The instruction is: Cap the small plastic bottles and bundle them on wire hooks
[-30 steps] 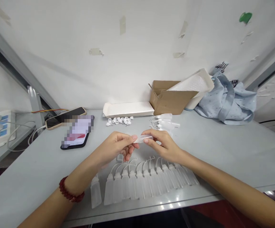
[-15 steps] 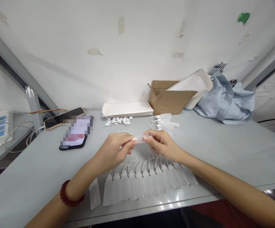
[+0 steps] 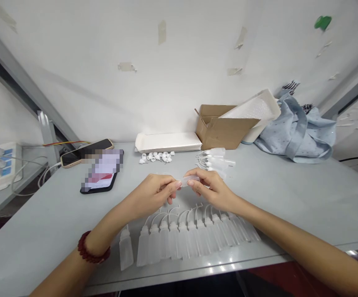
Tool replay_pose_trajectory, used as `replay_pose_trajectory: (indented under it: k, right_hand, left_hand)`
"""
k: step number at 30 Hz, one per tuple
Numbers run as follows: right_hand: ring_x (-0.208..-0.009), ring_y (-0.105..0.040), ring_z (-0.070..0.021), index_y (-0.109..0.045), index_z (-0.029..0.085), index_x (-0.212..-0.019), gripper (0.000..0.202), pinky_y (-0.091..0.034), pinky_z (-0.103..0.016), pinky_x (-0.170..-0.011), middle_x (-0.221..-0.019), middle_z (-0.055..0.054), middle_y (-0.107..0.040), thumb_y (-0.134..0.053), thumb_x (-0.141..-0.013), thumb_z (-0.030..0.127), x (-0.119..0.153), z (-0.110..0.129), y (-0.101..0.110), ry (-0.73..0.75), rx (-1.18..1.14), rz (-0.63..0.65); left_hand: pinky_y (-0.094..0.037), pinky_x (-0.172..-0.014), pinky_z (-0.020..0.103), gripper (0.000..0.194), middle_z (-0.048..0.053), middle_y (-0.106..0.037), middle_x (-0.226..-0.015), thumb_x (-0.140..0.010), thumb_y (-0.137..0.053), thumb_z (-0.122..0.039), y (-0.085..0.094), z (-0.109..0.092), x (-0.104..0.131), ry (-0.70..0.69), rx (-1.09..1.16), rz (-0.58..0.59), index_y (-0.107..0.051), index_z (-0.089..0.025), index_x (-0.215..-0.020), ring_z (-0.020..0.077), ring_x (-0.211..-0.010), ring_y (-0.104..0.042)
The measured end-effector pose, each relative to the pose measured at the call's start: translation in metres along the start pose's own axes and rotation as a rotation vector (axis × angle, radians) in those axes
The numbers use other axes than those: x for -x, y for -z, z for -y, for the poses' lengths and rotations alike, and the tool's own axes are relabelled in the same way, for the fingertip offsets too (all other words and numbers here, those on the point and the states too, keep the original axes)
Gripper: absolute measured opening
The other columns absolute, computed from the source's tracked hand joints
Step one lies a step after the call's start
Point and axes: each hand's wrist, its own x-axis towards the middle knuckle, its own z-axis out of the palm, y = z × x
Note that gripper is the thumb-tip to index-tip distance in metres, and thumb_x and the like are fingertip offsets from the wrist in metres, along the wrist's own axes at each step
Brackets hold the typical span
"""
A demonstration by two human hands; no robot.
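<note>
Between my two hands, above the grey table, is a small translucent bottle (image 3: pixel 188 180). My right hand (image 3: pixel 212 187) is wrapped round its body. My left hand (image 3: pixel 160 192) pinches the bottle's left end, its fingertips hiding what is there. Below my hands lies a row of several translucent bottles (image 3: pixel 174 241) with thin curved tubes at their tops. One bottle (image 3: pixel 126 249) lies apart at the row's left. Small white caps (image 3: pixel 156 157) are scattered behind my left hand, and several more bottles with tubes (image 3: pixel 217 159) lie behind my right hand.
A stack of white trays (image 3: pixel 168 142) lies against the wall beside an open cardboard box (image 3: pixel 225 132). A light blue bag (image 3: pixel 299 132) sits at the back right. Two phones, one black (image 3: pixel 104 185) and one beige-edged (image 3: pixel 70 159), lie left, near a power strip (image 3: pixel 10 165).
The view has shifted slightly, so the scene sits a little further right. My left fingers have closed up at the bottle's end; my right hand keeps its grip.
</note>
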Motion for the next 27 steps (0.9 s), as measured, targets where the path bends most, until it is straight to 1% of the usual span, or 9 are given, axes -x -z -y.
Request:
replay_pose_trajectory:
  k: [3, 6, 10, 13, 16, 19, 23, 25, 27]
  right_hand:
    - [-0.058, -0.046, -0.0112, -0.06, 0.015, -0.093, 0.025, -0.037, -0.024, -0.056, -0.064, 0.001, -0.051, -0.045, -0.091, 0.034, 0.0, 0.001, 0.001, 0.033, 0.041, 0.008]
    - [-0.053, -0.041, -0.0097, -0.061, 0.015, -0.087, 0.025, -0.032, -0.022, -0.052, -0.059, 0.003, -0.046, -0.045, -0.091, 0.035, 0.0, 0.002, 0.002, 0.029, 0.013, 0.007]
    - [-0.046, -0.033, -0.0078, -0.06, 0.015, -0.081, 0.027, -0.024, -0.021, -0.045, -0.052, 0.006, -0.035, -0.046, -0.091, 0.036, -0.001, 0.003, 0.002, -0.04, -0.1, 0.029]
    - [-0.045, -0.031, -0.0074, -0.058, 0.015, -0.077, 0.028, -0.022, -0.021, -0.042, -0.05, 0.007, -0.033, -0.047, -0.089, 0.038, -0.001, 0.004, 0.001, -0.103, -0.18, 0.036]
    - [-0.041, -0.032, -0.0066, -0.055, 0.016, -0.072, 0.03, -0.024, -0.02, -0.041, -0.047, 0.008, -0.035, -0.048, -0.089, 0.039, -0.001, 0.005, 0.001, -0.178, -0.283, 0.057]
    - [-0.037, -0.037, -0.0061, -0.045, 0.018, -0.062, 0.035, -0.028, -0.02, -0.038, -0.046, 0.008, -0.037, -0.05, -0.087, 0.041, -0.002, 0.007, 0.001, -0.275, -0.359, 0.073]
    - [-0.031, -0.038, -0.0062, -0.035, 0.02, -0.055, 0.042, -0.027, -0.021, -0.035, -0.044, 0.009, -0.034, -0.053, -0.084, 0.044, -0.004, 0.007, 0.002, -0.369, -0.425, 0.1]
    - [-0.031, -0.038, -0.0064, -0.036, 0.02, -0.054, 0.042, -0.027, -0.021, -0.035, -0.044, 0.009, -0.035, -0.052, -0.084, 0.044, -0.005, 0.007, 0.002, -0.369, -0.409, 0.093]
    - [-0.036, -0.04, -0.0073, -0.045, 0.018, -0.059, 0.036, -0.031, -0.022, -0.04, -0.045, 0.008, -0.039, -0.05, -0.086, 0.042, -0.005, 0.007, 0.003, -0.305, -0.307, 0.049]
  left_hand:
    - [-0.042, -0.052, 0.022, 0.038, -0.001, -0.057, -0.059, -0.092, -0.039, -0.037, 0.0, 0.001, 0.0, 0.026, 0.02, 0.001, -0.054, -0.016, -0.064, 0.0131, -0.056, -0.058]
    - [-0.039, -0.051, 0.021, 0.037, -0.002, -0.055, -0.055, -0.091, -0.041, -0.032, -0.002, 0.0, 0.0, -0.018, -0.021, -0.041, -0.052, -0.016, -0.059, 0.0114, -0.052, -0.055]
    - [-0.035, -0.051, 0.021, 0.04, -0.003, -0.053, -0.051, -0.092, -0.041, -0.026, -0.004, 0.0, 0.0, -0.1, -0.12, -0.08, -0.047, -0.016, -0.053, 0.0097, -0.049, -0.049]
    - [-0.034, -0.052, 0.022, 0.038, -0.003, -0.052, -0.052, -0.091, -0.041, -0.022, -0.005, 0.0, 0.0, -0.167, -0.209, -0.111, -0.047, -0.016, -0.054, 0.0098, -0.05, -0.047]
    - [-0.033, -0.053, 0.024, 0.036, -0.002, -0.052, -0.054, -0.091, -0.04, -0.021, -0.007, 0.0, 0.0, -0.224, -0.294, -0.136, -0.047, -0.017, -0.056, 0.0109, -0.051, -0.046]
    - [-0.033, -0.054, 0.025, 0.035, -0.002, -0.049, -0.054, -0.091, -0.039, -0.02, -0.008, 0.001, 0.0, -0.257, -0.337, -0.142, -0.045, -0.017, -0.057, 0.0115, -0.051, -0.044]
    - [-0.032, -0.053, 0.026, 0.035, -0.002, -0.046, -0.055, -0.092, -0.037, -0.021, -0.011, 0.005, -0.001, -0.276, -0.373, -0.15, -0.043, -0.018, -0.058, 0.0118, -0.051, -0.041]
    - [-0.032, -0.053, 0.026, 0.034, -0.002, -0.045, -0.056, -0.092, -0.037, -0.021, -0.012, 0.007, -0.003, -0.287, -0.396, -0.169, -0.046, -0.017, -0.06, 0.0122, -0.052, -0.04]
    - [-0.033, -0.054, 0.026, 0.031, -0.001, -0.048, -0.059, -0.092, -0.039, -0.023, -0.012, 0.008, -0.005, -0.279, -0.387, -0.196, -0.051, -0.016, -0.065, 0.0127, -0.054, -0.042]
